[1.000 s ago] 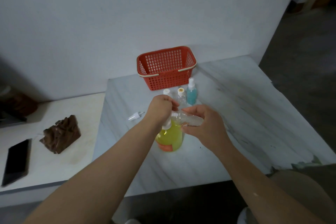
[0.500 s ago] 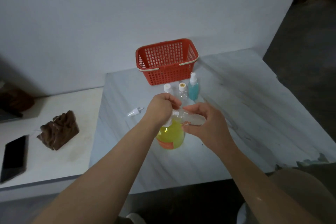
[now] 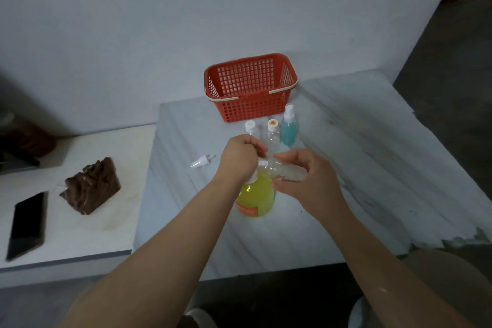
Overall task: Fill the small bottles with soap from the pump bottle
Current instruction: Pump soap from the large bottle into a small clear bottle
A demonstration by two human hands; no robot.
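Note:
A pump bottle [image 3: 256, 198] of yellow soap with an orange label stands on the marble table [image 3: 346, 168]. My left hand [image 3: 241, 158] is curled over its white pump head, which is mostly hidden. My right hand [image 3: 306, 176] holds a small clear bottle [image 3: 282, 171] lying sideways, its mouth against the pump spout. Behind them stand two small clear bottles with caps [image 3: 251, 129] [image 3: 273, 133] and a small spray bottle of blue liquid [image 3: 289, 126]. A loose white spray cap [image 3: 203, 161] lies on the table to the left.
A red plastic basket [image 3: 250, 88] sits at the back against the wall. A lower white surface on the left carries a brown carved block [image 3: 91, 189] and a black phone [image 3: 26, 224]. The table's front edge runs just below my forearms.
Both hands keep their hold on the pump head and the small bottle. The view has shifted slightly; nothing else on the table has moved.

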